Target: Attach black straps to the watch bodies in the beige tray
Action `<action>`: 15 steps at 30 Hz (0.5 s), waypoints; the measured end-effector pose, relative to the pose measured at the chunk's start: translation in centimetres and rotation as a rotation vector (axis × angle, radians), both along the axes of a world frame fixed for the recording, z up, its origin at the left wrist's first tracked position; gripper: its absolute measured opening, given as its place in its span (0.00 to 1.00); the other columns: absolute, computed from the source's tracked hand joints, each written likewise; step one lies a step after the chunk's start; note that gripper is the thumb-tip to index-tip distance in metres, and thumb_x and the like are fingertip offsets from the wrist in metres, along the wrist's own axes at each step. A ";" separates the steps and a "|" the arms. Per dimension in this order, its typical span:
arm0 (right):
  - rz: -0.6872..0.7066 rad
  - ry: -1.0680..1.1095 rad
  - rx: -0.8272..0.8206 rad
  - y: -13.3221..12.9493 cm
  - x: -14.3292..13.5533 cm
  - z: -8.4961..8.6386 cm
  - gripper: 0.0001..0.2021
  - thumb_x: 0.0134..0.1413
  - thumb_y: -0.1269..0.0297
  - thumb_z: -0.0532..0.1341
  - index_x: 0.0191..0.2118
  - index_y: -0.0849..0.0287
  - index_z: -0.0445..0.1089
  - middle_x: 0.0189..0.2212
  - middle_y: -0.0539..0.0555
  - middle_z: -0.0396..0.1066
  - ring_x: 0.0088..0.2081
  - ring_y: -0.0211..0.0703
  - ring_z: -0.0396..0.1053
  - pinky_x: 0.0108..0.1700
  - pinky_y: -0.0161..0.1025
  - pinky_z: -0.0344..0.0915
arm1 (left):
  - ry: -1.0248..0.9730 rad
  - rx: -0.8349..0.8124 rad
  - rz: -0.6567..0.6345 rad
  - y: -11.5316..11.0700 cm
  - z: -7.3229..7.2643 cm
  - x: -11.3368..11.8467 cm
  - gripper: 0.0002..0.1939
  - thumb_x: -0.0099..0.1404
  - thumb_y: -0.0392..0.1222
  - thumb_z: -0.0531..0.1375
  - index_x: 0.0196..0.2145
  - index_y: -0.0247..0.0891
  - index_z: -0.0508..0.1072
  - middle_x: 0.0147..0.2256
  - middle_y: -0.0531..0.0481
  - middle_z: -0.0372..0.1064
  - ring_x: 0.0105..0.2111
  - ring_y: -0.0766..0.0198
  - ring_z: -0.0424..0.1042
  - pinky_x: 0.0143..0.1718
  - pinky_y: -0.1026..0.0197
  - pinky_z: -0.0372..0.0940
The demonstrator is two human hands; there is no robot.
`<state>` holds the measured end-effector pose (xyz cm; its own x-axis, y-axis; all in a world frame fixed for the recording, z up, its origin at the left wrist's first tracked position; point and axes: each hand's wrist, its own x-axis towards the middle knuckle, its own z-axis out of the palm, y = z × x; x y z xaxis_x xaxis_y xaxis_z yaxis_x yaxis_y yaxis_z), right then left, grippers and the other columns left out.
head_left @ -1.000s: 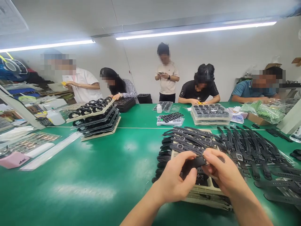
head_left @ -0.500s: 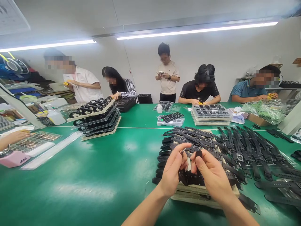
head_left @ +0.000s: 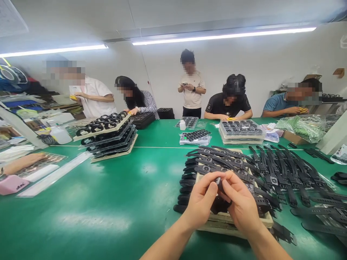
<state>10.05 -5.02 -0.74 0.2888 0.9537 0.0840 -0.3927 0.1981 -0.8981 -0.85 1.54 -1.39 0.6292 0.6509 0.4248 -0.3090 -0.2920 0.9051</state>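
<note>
Both hands pinch one small black plastic watch strap (head_left: 220,187) between them: the left hand (head_left: 202,204) closes thumb and forefinger on its metal buckle end, and the right hand (head_left: 240,206) grips the strap from the other side, fingertips nearly meeting the left's. The strap is held up just above a stack of pale cardboard trays (head_left: 238,222) loaded with rows of black watch straps (head_left: 217,160), near the front edge of the green table (head_left: 121,202). To the right of the trays, a spread of loose black straps (head_left: 292,173) lies fanned across the table. Further back sit a stack of clear trays with black parts (head_left: 241,131) and, on the left, a tilted pile of trays with black rings (head_left: 108,135). A co-worker's hand (head_left: 25,160) rests on the table at the far left edge. Five people (head_left: 191,85) stand or sit along the far side.
</note>
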 end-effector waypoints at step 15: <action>-0.157 0.015 -0.029 0.5 -0.9 -0.9 0.37 0.42 0.35 0.64 0.47 0.58 0.51 0.36 0.50 0.58 0.35 0.19 0.58 0.38 0.19 0.66 | 0.129 0.062 0.080 -0.1 0.4 0.2 0.28 0.65 0.58 0.59 0.53 0.35 0.75 0.52 0.45 0.71 0.48 0.74 0.73 0.55 0.76 0.67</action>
<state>9.19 -4.48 -1.66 0.4351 0.8989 0.0515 -0.3727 0.2319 -0.8985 -0.64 1.42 -1.01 0.6280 0.6763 0.3849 -0.1652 -0.3675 0.9152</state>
